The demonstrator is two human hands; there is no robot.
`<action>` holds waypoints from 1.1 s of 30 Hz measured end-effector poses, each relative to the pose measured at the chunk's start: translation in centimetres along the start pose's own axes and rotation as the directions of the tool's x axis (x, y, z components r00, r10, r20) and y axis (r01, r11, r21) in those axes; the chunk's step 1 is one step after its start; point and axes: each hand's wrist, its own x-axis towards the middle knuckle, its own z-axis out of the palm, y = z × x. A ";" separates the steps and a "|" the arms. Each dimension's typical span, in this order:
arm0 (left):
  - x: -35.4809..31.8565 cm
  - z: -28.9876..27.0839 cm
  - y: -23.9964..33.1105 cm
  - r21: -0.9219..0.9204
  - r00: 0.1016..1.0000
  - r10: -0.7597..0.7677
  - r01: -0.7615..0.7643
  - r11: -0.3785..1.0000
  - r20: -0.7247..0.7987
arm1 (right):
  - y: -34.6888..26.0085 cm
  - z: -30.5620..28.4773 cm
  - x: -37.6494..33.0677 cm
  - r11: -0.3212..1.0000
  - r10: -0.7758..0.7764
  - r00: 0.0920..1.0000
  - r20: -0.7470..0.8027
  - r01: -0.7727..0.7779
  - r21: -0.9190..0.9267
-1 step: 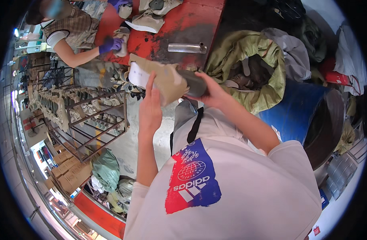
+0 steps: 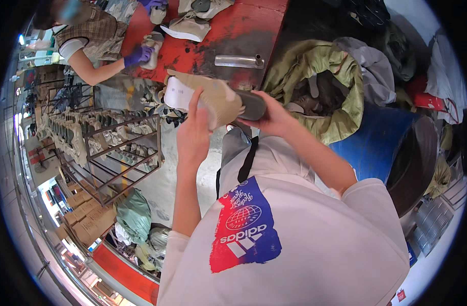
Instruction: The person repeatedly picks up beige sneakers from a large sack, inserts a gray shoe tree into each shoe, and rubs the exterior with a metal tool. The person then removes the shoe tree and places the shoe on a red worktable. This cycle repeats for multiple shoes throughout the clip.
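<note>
In front of me, below the red table, I hold a beige shoe upper (image 2: 220,102) with a white bottom board (image 2: 177,94). A dark grey-green shoe last (image 2: 253,105) sticks out of its right end. My left hand (image 2: 193,131) is closed on the near side of the upper, its index finger lying along the white bottom. My right hand (image 2: 275,117) is wrapped round the last, its thumb on top and the other fingers partly hidden. How far the last reaches inside the upper is hidden.
The red table (image 2: 233,25) bears a metal tube (image 2: 238,61) and more uppers (image 2: 187,29). Across it, a person's purple-gloved hand (image 2: 138,55) grips a shoe. At right stand a yellow-green sack (image 2: 348,120) of dark lasts and a blue drum (image 2: 376,137). A shoe rack (image 2: 124,125) stands left.
The upper and last have shifted slightly right, and the upper sits a little flatter. The co-worker's gloved hand and the shoe in it have moved slightly.
</note>
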 end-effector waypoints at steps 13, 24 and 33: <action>2.4 -0.4 1.3 0.394 0.998 -0.061 0.066 0.917 -0.026 | -12.4 -0.3 18.6 -0.924 -0.371 0.375 0.850 -0.061 -0.377; 5.6 1.9 1.7 0.325 0.618 0.769 -0.702 0.633 -0.164 | -17.0 -3.7 12.6 -0.908 -0.341 0.931 0.130 -0.290 -0.303; 9.0 0.4 -1.3 -0.635 0.941 0.249 -0.337 0.694 -0.228 | -16.8 6.4 -15.1 -0.943 -0.266 0.963 0.051 -0.249 -0.221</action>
